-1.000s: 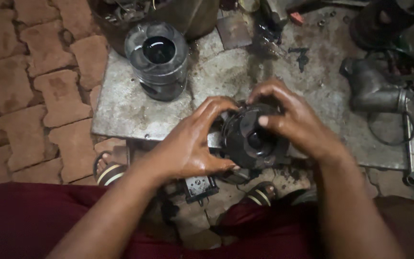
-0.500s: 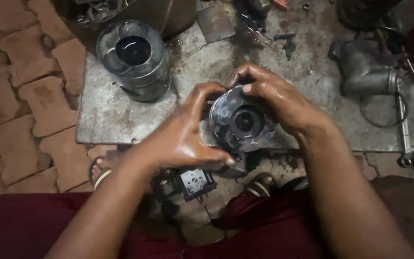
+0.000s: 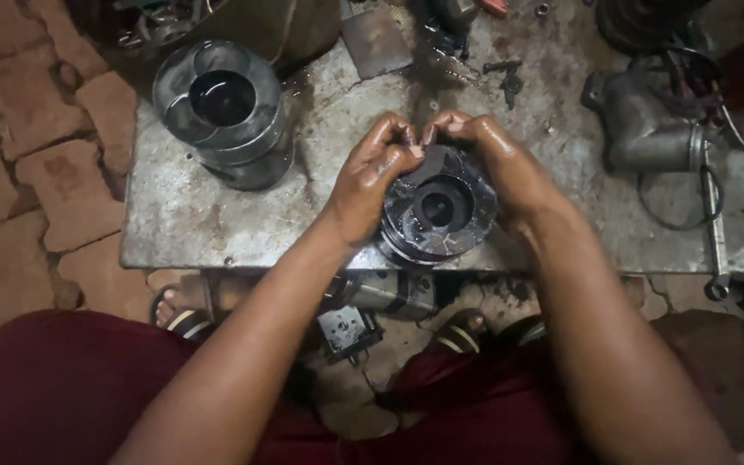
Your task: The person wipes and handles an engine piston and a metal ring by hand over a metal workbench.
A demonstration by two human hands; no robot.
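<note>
A dark, oily piston (image 3: 437, 213) with a bowl in its crown sits at the near edge of a stained metal workbench (image 3: 217, 215). My left hand (image 3: 370, 176) wraps its left side and my right hand (image 3: 492, 164) its right side. The fingertips of both hands meet over the piston's far rim, pinching at a thin ring there. Both hands are wet with oil. A second, similar piston (image 3: 224, 112) stands upright on the bench to the left, apart from my hands.
A grey cast pipe elbow (image 3: 639, 120) and loose rings (image 3: 691, 198) lie at the right, with a spanner (image 3: 716, 232) near the edge. Small bolts (image 3: 505, 73) lie at the back. Brick paving (image 3: 36, 164) is on the left. My sandalled feet (image 3: 467, 331) show under the bench.
The piston has come down from a tilted hold onto the bench edge. Both hands have shifted so that their fingertips meet at its far rim.
</note>
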